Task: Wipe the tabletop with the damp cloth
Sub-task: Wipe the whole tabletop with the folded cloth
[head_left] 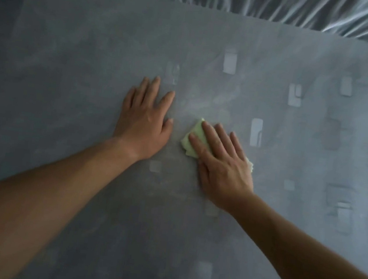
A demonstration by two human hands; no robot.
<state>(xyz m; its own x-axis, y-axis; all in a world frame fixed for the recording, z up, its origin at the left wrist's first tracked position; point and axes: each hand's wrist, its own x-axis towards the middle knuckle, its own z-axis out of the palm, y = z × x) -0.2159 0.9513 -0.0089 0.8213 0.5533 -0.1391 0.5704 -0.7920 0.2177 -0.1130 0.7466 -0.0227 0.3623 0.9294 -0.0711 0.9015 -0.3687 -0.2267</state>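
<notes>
Right hand [223,166] flat atop cloth [193,140], pressing it on tabletop [71,69].

Large grey worktop [70,80]: mottled and cloudy, stone- or concrete-like in look, smooth, mostly matt with a faint sheen towards the middle. Pale rectangular patches [229,60] scattered over its right half, a little brighter than the surface around them; reflections or marks, not clear which. Small pale green folded cloth [196,129]: soft fabric, matt, fuzzy at the edge. Along the far side, white gathered sheeting [285,8]: thin, creased in many folds, satiny to glossy; fabric or plastic film, impossible to tell.
</notes>
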